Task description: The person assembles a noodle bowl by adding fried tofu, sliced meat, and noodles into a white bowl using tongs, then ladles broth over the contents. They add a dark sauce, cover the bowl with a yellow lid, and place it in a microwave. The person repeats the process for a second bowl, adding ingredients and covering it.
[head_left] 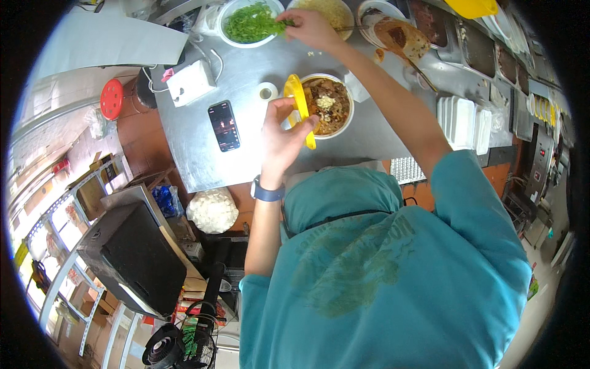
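On your bench (190, 138), the phone (224, 126) lies left of your left hand (281, 141), the food bowl (352, 112) just right; the greens bowl (249, 45) stands left of your right hand (311, 29).

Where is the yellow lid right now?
In the head view, the yellow lid is just above centre, held by the left hand, tilted up along the left side of the white bowl of brown food.
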`<act>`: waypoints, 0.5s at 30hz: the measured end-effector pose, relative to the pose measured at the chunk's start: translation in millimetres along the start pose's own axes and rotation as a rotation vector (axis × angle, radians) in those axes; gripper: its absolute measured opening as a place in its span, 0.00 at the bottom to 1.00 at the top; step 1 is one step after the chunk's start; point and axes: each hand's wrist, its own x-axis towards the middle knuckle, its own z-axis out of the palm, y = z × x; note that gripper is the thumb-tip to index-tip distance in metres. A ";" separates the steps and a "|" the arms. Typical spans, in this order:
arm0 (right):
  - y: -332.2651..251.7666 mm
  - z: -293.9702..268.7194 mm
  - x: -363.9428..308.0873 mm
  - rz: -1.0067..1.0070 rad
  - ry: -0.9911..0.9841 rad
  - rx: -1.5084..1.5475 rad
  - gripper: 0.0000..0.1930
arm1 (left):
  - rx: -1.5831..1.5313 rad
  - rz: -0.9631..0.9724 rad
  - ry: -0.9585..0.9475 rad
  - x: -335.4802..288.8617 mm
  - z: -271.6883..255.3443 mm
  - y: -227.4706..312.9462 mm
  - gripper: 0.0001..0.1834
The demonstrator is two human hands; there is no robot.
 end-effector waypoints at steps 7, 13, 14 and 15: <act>-30.3 -28.7 -169.6 0.165 -0.110 -0.071 0.21 | -0.011 0.036 -0.017 2.6 -3.5 -6.7 0.25; -38.5 -16.8 -212.2 0.172 -0.053 -0.283 0.21 | -0.003 -0.016 -0.002 3.7 0.9 -3.2 0.25; -38.5 -17.5 -214.9 0.214 -0.027 -0.287 0.20 | 0.020 -0.014 -0.001 3.5 3.0 -2.8 0.26; -37.9 -18.2 -215.8 0.185 0.048 -0.279 0.18 | 0.045 -0.023 0.002 3.8 5.2 -2.5 0.26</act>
